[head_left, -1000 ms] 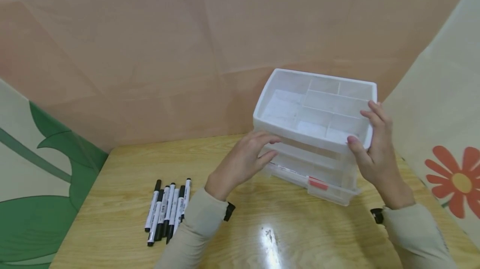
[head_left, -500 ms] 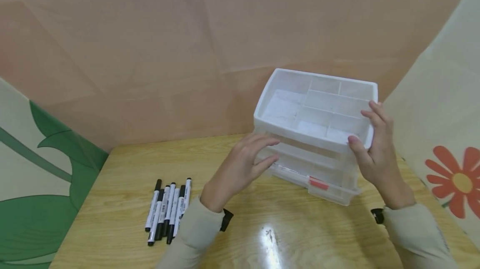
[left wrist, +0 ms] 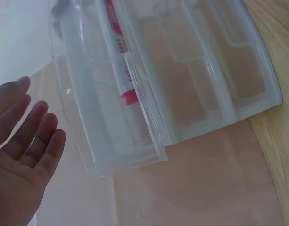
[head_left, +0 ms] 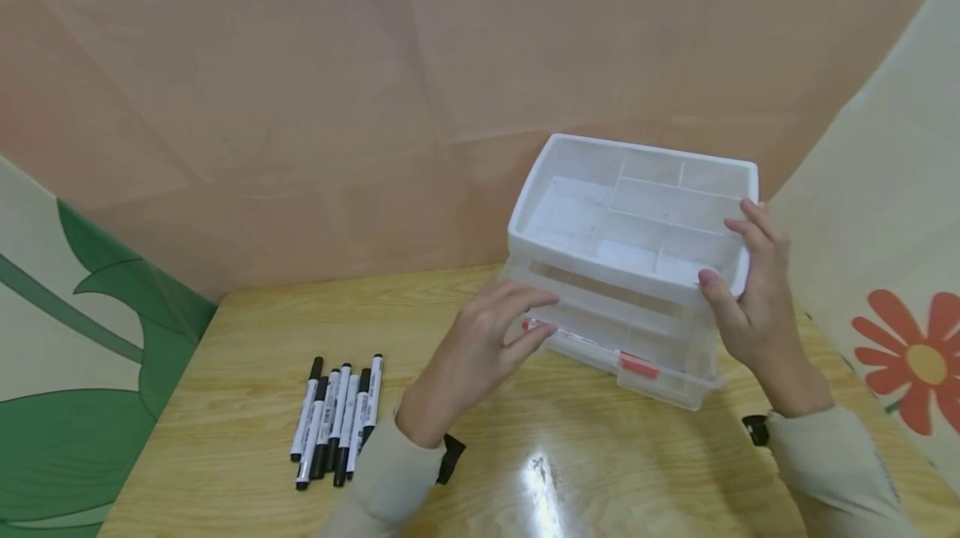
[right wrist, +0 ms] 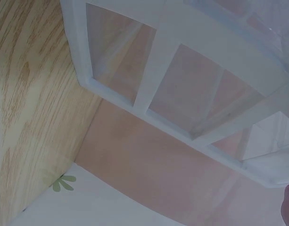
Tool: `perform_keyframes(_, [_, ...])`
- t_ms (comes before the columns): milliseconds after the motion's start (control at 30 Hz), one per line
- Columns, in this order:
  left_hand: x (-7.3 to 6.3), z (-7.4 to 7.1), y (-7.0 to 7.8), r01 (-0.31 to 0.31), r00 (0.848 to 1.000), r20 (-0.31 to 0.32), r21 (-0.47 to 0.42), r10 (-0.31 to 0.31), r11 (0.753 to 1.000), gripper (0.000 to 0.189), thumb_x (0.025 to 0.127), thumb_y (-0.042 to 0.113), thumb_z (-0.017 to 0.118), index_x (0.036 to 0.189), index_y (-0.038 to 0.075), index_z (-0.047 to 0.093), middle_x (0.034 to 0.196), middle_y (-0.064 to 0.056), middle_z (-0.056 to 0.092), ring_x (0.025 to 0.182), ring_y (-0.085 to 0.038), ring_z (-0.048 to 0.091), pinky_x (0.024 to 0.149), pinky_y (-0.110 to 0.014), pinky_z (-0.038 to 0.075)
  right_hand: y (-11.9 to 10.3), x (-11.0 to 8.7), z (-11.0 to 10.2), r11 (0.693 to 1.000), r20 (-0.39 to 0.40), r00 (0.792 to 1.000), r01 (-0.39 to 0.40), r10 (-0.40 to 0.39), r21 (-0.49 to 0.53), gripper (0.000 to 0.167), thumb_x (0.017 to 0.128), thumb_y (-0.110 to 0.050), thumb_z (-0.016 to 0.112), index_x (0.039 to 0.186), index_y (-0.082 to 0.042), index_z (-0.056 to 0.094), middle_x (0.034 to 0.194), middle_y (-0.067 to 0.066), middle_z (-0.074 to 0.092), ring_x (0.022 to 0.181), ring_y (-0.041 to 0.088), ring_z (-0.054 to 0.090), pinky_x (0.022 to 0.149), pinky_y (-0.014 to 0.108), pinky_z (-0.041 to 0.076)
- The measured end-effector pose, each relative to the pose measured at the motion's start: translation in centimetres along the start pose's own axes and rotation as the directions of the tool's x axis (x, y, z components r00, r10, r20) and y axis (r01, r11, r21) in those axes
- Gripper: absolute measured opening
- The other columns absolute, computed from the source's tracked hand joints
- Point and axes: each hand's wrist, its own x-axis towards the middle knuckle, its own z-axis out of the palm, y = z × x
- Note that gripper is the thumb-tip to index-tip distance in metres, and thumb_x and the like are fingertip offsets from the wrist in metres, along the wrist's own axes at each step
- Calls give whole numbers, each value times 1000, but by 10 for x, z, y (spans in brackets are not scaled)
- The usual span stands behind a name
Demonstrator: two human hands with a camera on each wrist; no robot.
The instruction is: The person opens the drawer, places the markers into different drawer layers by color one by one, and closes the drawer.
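Note:
A translucent white storage box stands at the right of the table, its top tray divided into compartments. My right hand grips the tray's right rim, thumb at the front corner and fingers over the edge; only a fingertip shows in the right wrist view. Low at the box's front, a white marker with red ends lies behind clear plastic, beside a red latch. My left hand hovers before the box's left front; the left wrist view shows its fingers spread loosely, holding nothing and apart from the box.
Several white markers with black caps lie side by side on the wooden table, left of my left forearm. A plain cloth backdrop rises behind the table, with printed panels at both sides, a red flower on the right one.
My left hand has drawn back slightly to the left and down from the box, so the marker's red end shows between thumb and fingers. The right hand keeps its grip; the box barely shifts.

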Motion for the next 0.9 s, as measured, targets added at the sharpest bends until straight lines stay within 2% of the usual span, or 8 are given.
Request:
perform_keyframes(67, [-2, 0, 1, -9, 1000, -7, -3, 9, 1000, 29, 89, 12, 73, 116, 4, 69, 113, -6, 72, 109, -15, 66, 107, -25, 48, 0, 0, 0, 1000, -2, 1000, 3, -3, 0, 75, 94, -49, 57, 134, 13, 41, 153, 27, 31, 151, 35, 19, 125, 40, 15])
perform_keyframes(233, [-9, 2, 2, -21, 999, -29, -12, 21, 1000, 29, 88, 12, 74, 115, 4, 68, 113, -6, 72, 102, -15, 67, 106, -25, 48, -1, -1, 0, 1000, -3, 1000, -3, 3, 2, 75, 94, -48, 57, 134, 13, 41, 153, 27, 31, 152, 33, 18, 125, 38, 15])
perform_keyframes(300, [-11, 4, 3, -11, 999, -36, -24, 10, 1000, 29, 88, 11, 74, 115, 3, 68, 112, -7, 72, 100, -16, 67, 100, -21, 51, -1, -1, -1, 1000, 0, 1000, -8, 8, 0, 75, 94, -48, 57, 134, 13, 41, 154, 26, 31, 152, 33, 18, 125, 40, 15])
perform_keyframes(433, [-18, 7, 4, 25, 999, -42, -44, -26, 999, 30, 87, 9, 74, 116, 3, 68, 112, -8, 72, 101, -17, 68, 96, -20, 53, -1, 0, -1, 1000, 2, 1000, -6, 6, -1, 75, 95, -48, 57, 135, 13, 41, 154, 27, 30, 151, 36, 18, 125, 44, 15])
perform_keyframes(667, [-30, 11, 5, 92, 995, -18, -84, -94, 992, 29, 89, 11, 72, 117, 4, 67, 112, -8, 72, 98, -18, 65, 89, -23, 56, -1, 0, 0, 1000, -3, 1000, -2, 2, -5, 77, 94, -51, 56, 134, 13, 41, 153, 28, 31, 150, 35, 19, 124, 40, 16])
perform_keyframes(900, [-37, 17, 6, 89, 996, -14, -87, -91, 992, 32, 88, 10, 73, 118, 3, 66, 116, -10, 71, 98, -17, 66, 91, -19, 55, -2, 1, 0, 1000, -9, 1000, 0, 0, -9, 77, 94, -52, 56, 133, 13, 41, 152, 29, 31, 150, 36, 20, 125, 43, 15])
